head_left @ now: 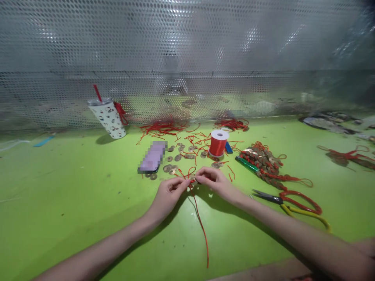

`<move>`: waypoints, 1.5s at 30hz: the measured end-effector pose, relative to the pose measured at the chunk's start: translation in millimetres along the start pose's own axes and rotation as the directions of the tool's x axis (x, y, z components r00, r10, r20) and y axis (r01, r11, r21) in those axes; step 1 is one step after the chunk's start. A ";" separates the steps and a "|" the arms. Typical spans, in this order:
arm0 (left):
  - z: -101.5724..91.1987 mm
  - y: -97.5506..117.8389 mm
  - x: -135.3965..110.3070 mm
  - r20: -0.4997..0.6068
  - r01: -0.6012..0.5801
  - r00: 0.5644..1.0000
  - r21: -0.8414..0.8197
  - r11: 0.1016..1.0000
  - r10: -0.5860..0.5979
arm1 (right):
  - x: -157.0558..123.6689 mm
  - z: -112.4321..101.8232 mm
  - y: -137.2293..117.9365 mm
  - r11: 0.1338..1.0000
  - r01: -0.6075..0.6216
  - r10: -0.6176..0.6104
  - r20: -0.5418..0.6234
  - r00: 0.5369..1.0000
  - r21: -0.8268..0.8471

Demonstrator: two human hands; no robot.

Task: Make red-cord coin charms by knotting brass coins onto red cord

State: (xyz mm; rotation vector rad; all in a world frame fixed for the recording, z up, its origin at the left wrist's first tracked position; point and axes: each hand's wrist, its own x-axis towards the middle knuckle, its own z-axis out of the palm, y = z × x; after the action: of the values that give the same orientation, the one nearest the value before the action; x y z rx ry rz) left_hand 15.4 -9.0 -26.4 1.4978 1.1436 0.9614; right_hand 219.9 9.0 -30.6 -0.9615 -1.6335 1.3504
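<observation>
My left hand [170, 193] and my right hand [213, 180] meet over the green table [73, 187], fingertips pinched together. Between them they hold a red cord [202, 226] and a small brass coin [192, 179]. The cord loops above the fingers and trails toward me across the table. Loose brass coins [172, 158] lie just beyond my hands, beside a blurred phone [152, 157]. A spool of red cord [218, 143] stands upright behind my right hand.
Scissors [288, 203] with red and yellow handles lie right of my right forearm. Strung coins [263, 160] and a green lighter [246, 164] sit beyond them. A patterned cup [109, 117] with a straw leans at the back left. Red cord scraps [164, 128] lie before the perforated metal wall [187, 58].
</observation>
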 end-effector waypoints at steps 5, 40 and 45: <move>0.1 3.6 -1.1 0.043 0.001 0.999 0.003 1.000 -0.002 | 2.2 -2.1 -7.0 0.991 -0.105 0.099 0.069 0.993 0.078; 2.7 20.5 6.8 0.293 -0.346 0.917 0.241 0.907 0.271 | 0.8 -9.5 -35.6 0.961 0.177 -0.134 0.200 0.971 -0.212; -1.1 21.4 8.9 0.314 -0.083 0.948 0.083 0.993 0.053 | 10.1 -24.6 -40.9 0.971 0.049 0.000 0.205 0.979 -0.233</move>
State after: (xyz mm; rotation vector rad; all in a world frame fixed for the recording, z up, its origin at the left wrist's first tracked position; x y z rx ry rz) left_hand 20.7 -1.7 -5.0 1.7059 0.9240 0.6909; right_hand 235.6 21.9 13.7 -0.9604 -1.9912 1.2917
